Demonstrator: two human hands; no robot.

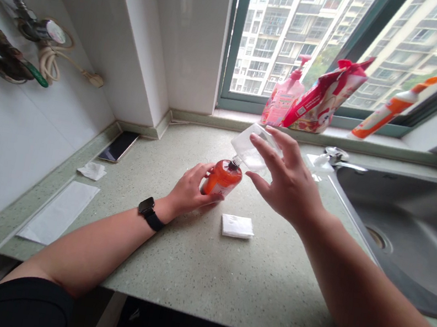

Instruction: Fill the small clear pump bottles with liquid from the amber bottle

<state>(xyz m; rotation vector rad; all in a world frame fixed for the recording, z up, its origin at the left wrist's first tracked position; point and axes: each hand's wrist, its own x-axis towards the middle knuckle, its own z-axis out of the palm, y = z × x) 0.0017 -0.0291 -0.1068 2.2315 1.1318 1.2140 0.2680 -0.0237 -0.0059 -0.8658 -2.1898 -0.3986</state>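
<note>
My left hand (193, 187) is wrapped around an orange bottle (223, 178) that stands slightly tilted on the counter. A clear plastic bottle (247, 141) is tipped over it, its neck meeting the orange bottle's dark, uncapped mouth. Around the clear bottle's body is my right hand (287, 175), thumb below and fingers above, spread fairly wide. Part of the clear bottle is hidden behind those fingers. Close in front of the orange bottle lies a folded white tissue (237, 226).
A steel sink (411, 235) with a faucet (339, 157) is at the right. On the sill stand a pink pump bottle (281, 101), a red pouch (323, 100) and an orange-white bottle (385, 116). At left lie a phone (119, 146), a crumpled tissue (92, 170) and a flat white sheet (59, 212).
</note>
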